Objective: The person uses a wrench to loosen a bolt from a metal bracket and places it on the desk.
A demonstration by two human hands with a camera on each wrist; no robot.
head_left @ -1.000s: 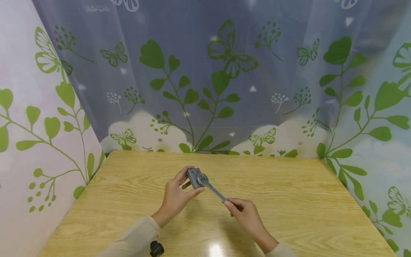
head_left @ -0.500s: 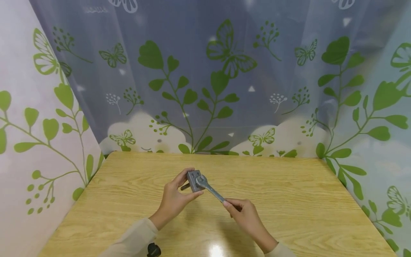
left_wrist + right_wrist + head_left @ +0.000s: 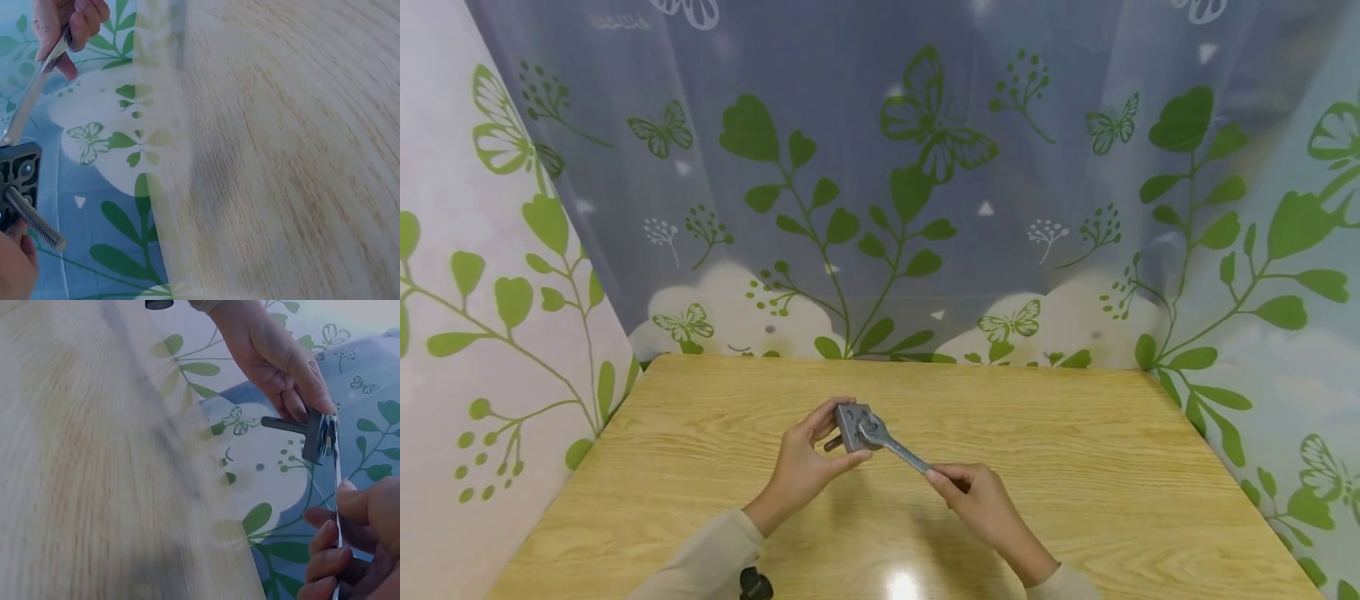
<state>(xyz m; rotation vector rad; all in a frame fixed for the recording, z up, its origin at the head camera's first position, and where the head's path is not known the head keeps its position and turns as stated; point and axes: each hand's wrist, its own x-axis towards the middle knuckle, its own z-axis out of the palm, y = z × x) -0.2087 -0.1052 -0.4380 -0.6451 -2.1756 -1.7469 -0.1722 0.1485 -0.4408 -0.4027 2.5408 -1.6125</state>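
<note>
My left hand [image 3: 801, 462] grips a grey square plate [image 3: 849, 427] by its edges, thumb below and fingers above. A threaded bolt [image 3: 34, 219] sticks out from the plate's back; in the right wrist view this bolt [image 3: 284, 424] points left, away from the wrench. On the plate's front, the head of a metal wrench [image 3: 901, 451] sits around a nut at the middle. My right hand [image 3: 981, 504] pinches the far end of the wrench handle between thumb and fingers. Both hands hold these parts above the table.
A wood-grain table [image 3: 1112, 467] lies below the hands. Patterned cloth walls [image 3: 820, 167] with green leaves and butterflies stand behind it and on both sides. A black wrist device [image 3: 756, 583] shows beside the left sleeve.
The plate and wrench head have dropped slightly in the head view, and the wrench handle lies a little flatter. Both hands keep their hold.
</note>
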